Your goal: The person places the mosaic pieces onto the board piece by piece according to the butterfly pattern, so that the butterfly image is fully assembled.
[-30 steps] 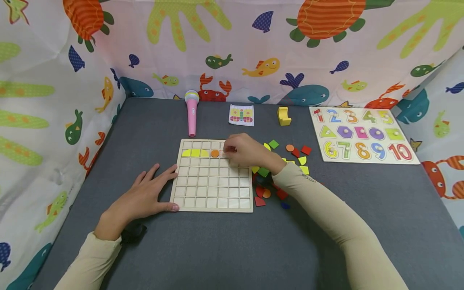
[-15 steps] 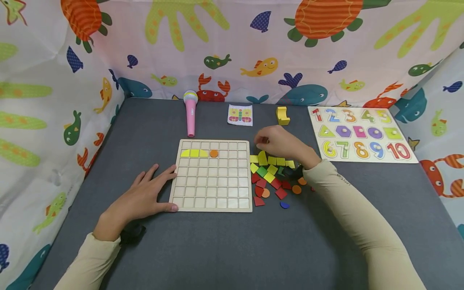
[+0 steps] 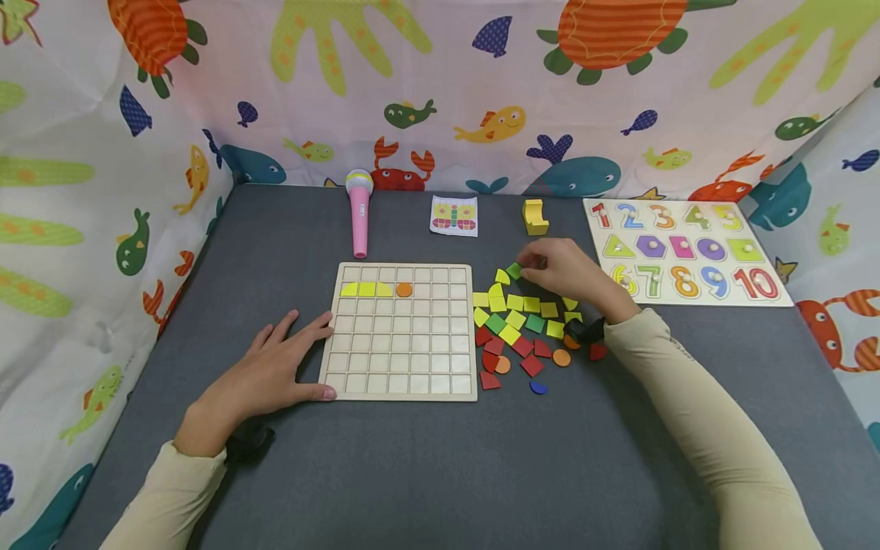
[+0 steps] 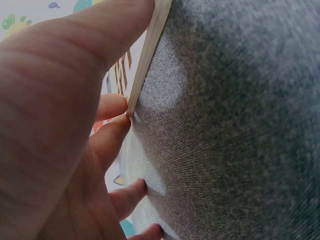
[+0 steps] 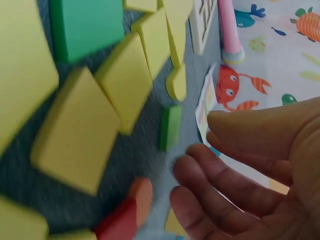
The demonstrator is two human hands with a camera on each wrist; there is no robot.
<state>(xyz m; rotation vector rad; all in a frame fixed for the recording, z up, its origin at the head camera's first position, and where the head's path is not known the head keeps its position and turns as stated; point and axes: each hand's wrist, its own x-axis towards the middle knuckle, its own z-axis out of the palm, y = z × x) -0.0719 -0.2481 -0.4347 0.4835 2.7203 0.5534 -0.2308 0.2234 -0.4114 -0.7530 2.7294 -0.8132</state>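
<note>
A pale wooden grid board (image 3: 393,344) lies on the table. Its second row bears three yellow pieces (image 3: 367,289) and, right of them, an orange disc (image 3: 404,289). My left hand (image 3: 264,370) rests at the board's left side, fingers spread; in the left wrist view the thumb and a finger touch its edge. My right hand (image 3: 567,271) is over the far side of the loose tiles, beside a green square tile (image 5: 171,127). In the right wrist view its fingers are loosely bent, and no tile shows between fingers and thumb.
Loose yellow, green, red and orange tiles (image 3: 522,345) and a blue half-round tile (image 3: 538,388) lie right of the board. Behind stand or lie a pink toy microphone (image 3: 360,218), a butterfly pattern card (image 3: 454,216), a yellow block (image 3: 535,218) and a number puzzle (image 3: 677,238).
My right hand has moved right, from over the board beside the orange disc to the far side of the loose tiles. My left hand has stayed at the board's edge.
</note>
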